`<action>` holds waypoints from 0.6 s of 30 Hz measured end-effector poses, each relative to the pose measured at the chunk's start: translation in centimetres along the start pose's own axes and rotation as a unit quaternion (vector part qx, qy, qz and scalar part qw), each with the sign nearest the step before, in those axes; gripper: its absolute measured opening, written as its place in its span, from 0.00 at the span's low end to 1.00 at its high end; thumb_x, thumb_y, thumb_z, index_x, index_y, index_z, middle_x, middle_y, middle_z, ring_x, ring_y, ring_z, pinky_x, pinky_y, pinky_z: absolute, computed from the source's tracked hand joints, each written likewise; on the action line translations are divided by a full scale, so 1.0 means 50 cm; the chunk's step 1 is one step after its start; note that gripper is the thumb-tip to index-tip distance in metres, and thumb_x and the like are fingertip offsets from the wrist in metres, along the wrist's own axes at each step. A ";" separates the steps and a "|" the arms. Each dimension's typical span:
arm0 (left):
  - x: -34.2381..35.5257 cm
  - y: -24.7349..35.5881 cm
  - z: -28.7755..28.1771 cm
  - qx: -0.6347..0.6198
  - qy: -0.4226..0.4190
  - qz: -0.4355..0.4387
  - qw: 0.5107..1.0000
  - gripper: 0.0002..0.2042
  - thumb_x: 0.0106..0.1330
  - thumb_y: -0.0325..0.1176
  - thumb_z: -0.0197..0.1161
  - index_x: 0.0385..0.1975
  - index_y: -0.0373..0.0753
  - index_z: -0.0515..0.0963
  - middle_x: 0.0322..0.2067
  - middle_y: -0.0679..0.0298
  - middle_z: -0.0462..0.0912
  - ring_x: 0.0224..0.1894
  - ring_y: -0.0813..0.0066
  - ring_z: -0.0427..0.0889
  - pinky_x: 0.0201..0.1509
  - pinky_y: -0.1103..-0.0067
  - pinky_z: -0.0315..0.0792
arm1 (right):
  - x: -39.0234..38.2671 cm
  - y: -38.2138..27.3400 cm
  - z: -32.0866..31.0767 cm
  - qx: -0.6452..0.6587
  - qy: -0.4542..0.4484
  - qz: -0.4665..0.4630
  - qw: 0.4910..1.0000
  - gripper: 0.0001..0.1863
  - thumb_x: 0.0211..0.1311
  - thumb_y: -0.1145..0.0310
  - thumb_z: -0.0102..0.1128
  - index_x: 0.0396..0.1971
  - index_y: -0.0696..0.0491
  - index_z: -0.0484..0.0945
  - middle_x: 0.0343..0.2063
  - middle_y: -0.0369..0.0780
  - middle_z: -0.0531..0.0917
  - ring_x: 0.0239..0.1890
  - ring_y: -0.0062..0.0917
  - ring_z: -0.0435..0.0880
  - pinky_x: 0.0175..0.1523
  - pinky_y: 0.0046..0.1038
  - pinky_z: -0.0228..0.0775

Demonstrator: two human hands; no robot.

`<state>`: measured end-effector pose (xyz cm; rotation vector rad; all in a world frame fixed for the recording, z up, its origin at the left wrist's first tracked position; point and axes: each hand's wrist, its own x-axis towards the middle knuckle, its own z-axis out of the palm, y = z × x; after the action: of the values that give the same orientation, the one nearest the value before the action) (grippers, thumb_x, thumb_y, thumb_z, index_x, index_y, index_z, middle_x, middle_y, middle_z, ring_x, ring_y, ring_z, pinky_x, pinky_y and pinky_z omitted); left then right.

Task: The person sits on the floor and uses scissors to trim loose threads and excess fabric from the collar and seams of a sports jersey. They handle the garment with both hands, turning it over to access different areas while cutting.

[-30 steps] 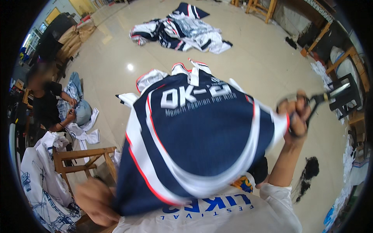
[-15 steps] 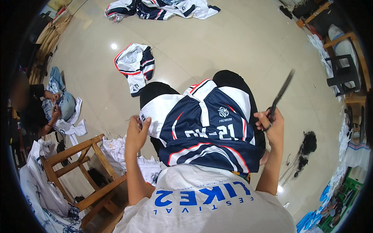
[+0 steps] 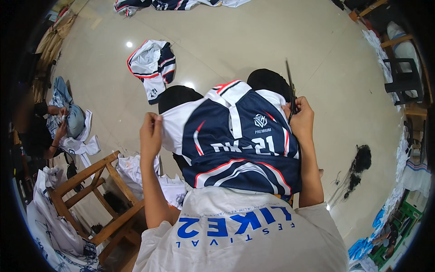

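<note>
A navy and white jersey (image 3: 244, 118) with red trim and a white collar lies spread over my lap. Its lower part is folded back toward my waist. My left hand (image 3: 151, 135) pinches the white sleeve at the jersey's left and draws it outward. In my right hand (image 3: 302, 119) is a pair of dark scissors (image 3: 291, 86), blades pointing up and away from me. The fingers of that hand are at the right white sleeve, and whether they also grip the cloth is hard to see.
A folded matching jersey (image 3: 156, 65) lies on the tiled floor ahead, with more garments (image 3: 181, 3) beyond. At left are a wooden frame (image 3: 97, 195), white cloth (image 3: 170, 186) and a seated person (image 3: 41, 131) handling fabric. Black scraps (image 3: 360, 163) and a black stool (image 3: 403, 81) are at right.
My left hand has moved up and left and now pinches the sleeve. My right hand has come inward to the jersey's right sleeve, the scissors now pointing more upright.
</note>
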<state>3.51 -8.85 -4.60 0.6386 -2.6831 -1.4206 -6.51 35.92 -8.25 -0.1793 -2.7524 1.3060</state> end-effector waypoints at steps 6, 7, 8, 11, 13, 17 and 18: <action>0.003 -0.045 -0.012 0.145 0.086 0.071 0.983 0.08 0.74 0.32 0.62 0.41 0.33 0.73 0.37 0.53 0.78 0.40 0.61 0.76 0.46 0.70 0.72 | 0.069 -0.024 -0.026 -0.035 0.049 -0.017 0.998 0.15 0.57 0.72 0.74 0.37 0.57 0.76 0.24 0.39 0.83 0.26 0.27 0.81 0.36 0.29 0.75; 0.006 -0.049 -0.002 0.181 0.106 0.103 0.972 0.08 0.72 0.31 0.63 0.42 0.33 0.74 0.40 0.52 0.79 0.43 0.58 0.78 0.48 0.68 0.73 | 0.077 -0.024 -0.019 -0.042 0.051 -0.020 0.998 0.15 0.57 0.71 0.75 0.37 0.57 0.76 0.25 0.39 0.84 0.26 0.27 0.81 0.36 0.29 0.75; 0.000 -0.052 0.012 0.275 0.140 0.118 0.944 0.10 0.68 0.28 0.65 0.46 0.33 0.75 0.48 0.49 0.79 0.49 0.50 0.78 0.52 0.64 0.72 | 0.085 -0.024 -0.011 -0.049 0.052 -0.022 0.997 0.15 0.57 0.71 0.75 0.37 0.57 0.76 0.25 0.39 0.84 0.26 0.27 0.82 0.37 0.28 0.75; -0.009 0.091 0.088 0.168 0.127 0.220 0.953 0.11 0.69 0.29 0.65 0.47 0.34 0.78 0.46 0.51 0.80 0.48 0.51 0.78 0.55 0.63 0.71 | 0.086 -0.043 -0.019 -0.068 0.070 -0.024 0.995 0.17 0.56 0.68 0.78 0.37 0.58 0.77 0.27 0.40 0.85 0.29 0.27 0.83 0.40 0.27 0.76; -0.030 0.146 0.138 0.038 -0.040 0.197 0.979 0.10 0.67 0.31 0.67 0.44 0.35 0.80 0.45 0.55 0.82 0.47 0.53 0.78 0.55 0.63 0.70 | 0.066 -0.090 -0.040 -0.089 0.084 -0.027 0.992 0.18 0.55 0.68 0.79 0.37 0.58 0.77 0.28 0.39 0.85 0.32 0.25 0.84 0.41 0.27 0.76; -0.061 0.206 0.191 0.091 -0.117 0.282 0.948 0.11 0.63 0.36 0.71 0.40 0.38 0.83 0.38 0.61 0.81 0.42 0.58 0.77 0.47 0.67 0.69 | -0.009 -0.146 -0.057 0.106 -0.041 0.020 0.993 0.17 0.57 0.69 0.78 0.36 0.58 0.76 0.29 0.39 0.85 0.35 0.20 0.84 0.40 0.25 0.76; -0.062 0.211 0.201 0.093 -0.127 0.283 0.946 0.11 0.63 0.37 0.72 0.39 0.39 0.83 0.36 0.62 0.80 0.40 0.59 0.77 0.45 0.68 0.68 | -0.042 -0.156 -0.057 0.202 -0.097 0.048 0.974 0.16 0.58 0.70 0.77 0.36 0.58 0.75 0.29 0.39 0.85 0.34 0.19 0.84 0.39 0.24 0.76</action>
<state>0.53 5.43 -1.52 -0.3291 -2.8610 -1.1580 -4.56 32.90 -0.45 -0.1623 -2.5754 1.9682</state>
